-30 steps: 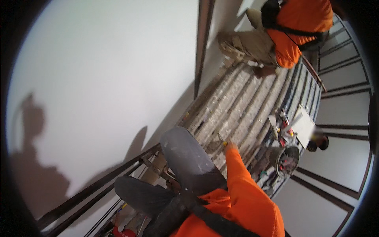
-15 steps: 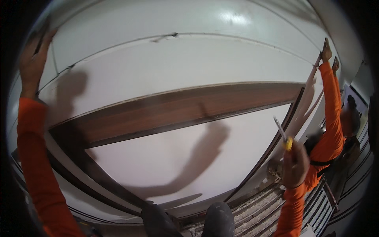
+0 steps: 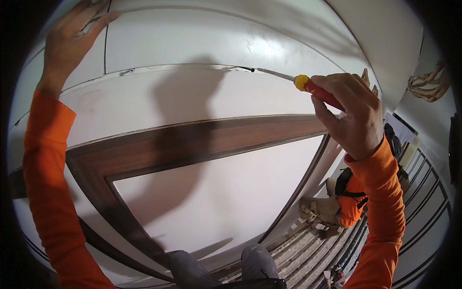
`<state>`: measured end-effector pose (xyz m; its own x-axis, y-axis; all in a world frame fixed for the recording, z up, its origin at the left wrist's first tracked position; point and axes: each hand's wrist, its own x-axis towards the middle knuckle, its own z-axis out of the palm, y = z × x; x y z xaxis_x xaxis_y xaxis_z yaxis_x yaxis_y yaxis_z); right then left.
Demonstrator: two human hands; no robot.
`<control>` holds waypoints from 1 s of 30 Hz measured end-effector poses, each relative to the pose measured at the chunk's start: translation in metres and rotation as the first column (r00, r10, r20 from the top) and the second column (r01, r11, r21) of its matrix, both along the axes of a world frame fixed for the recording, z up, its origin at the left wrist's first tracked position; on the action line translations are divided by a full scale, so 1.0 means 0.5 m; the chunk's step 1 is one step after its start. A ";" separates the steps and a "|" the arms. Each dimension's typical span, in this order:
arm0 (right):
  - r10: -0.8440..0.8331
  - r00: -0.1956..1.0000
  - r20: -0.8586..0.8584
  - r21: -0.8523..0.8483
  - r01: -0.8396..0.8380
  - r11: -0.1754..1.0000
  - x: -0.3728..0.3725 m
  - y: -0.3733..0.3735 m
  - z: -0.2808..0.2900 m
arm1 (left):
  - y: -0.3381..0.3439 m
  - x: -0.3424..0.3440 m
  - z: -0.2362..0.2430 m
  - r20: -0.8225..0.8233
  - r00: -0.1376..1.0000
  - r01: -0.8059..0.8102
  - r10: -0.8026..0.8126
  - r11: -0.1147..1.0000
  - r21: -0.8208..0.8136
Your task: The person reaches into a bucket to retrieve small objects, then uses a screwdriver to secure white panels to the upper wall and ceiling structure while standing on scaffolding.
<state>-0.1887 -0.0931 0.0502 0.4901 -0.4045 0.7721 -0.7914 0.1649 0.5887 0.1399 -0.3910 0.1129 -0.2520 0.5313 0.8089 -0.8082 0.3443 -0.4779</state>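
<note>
My right hand (image 3: 353, 108) grips a screwdriver (image 3: 323, 92) by its red and yellow handle. The steel shaft points left, and its tip is at or very near a dark screw (image 3: 246, 69) sticking out of the seam along the lower edge of a glossy white panel (image 3: 183, 38). High on the left, my left hand (image 3: 70, 45) rests against the white surface with thumb and fingers apart, next to a vertical joint. Its fingertips are partly cut off by the picture's top edge. A smaller fastener (image 3: 129, 72) shows in the same seam farther left.
Below the seam runs a brown wooden frame (image 3: 202, 139) around a white area. A co-worker in orange (image 3: 353, 197) is at the right, partly hidden by my forearm. Slatted planks (image 3: 301, 250) lie beneath, with metal railing (image 3: 428, 188) at far right.
My right hand has risen and brought the screwdriver from low on the right up to the seam. My left hand has shifted slightly right along the panel. The view has turned too.
</note>
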 end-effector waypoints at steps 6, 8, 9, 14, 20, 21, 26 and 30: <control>-0.007 1.000 0.019 -0.017 0.008 1.000 0.023 -0.003 -0.017 | 0.013 0.002 -0.008 0.025 0.997 0.076 -0.076 0.997 0.016; 0.003 1.000 0.021 -0.021 -0.002 1.000 0.026 -0.004 -0.018 | -0.037 0.025 0.007 0.035 0.998 0.057 -0.056 0.998 -0.023; 0.022 0.999 0.035 -0.015 -0.022 1.000 0.030 -0.006 -0.016 | -0.101 0.071 0.022 0.070 0.995 -0.073 0.074 0.997 -0.010; -0.008 0.999 0.045 -0.006 0.008 1.000 0.036 -0.013 -0.013 | -0.088 0.059 0.022 0.108 0.979 -0.154 0.174 0.974 -0.167; -0.011 0.998 0.057 0.002 0.010 1.000 0.030 -0.014 -0.019 | 0.024 0.000 -0.006 0.019 0.996 0.083 -0.084 0.996 0.029; -0.013 0.998 0.062 0.002 0.013 1.000 0.032 -0.015 -0.019 | 0.023 0.003 -0.005 0.017 0.997 0.071 -0.072 0.997 0.031; -0.106 0.993 0.048 0.010 0.106 0.994 0.054 -0.009 -0.016 | 0.011 0.007 -0.005 0.022 0.999 0.023 -0.023 1.000 -0.008; -0.218 0.946 -0.240 -0.032 0.216 0.976 0.080 -0.004 0.004 | 0.007 0.005 0.000 0.026 1.000 0.010 -0.009 0.999 -0.038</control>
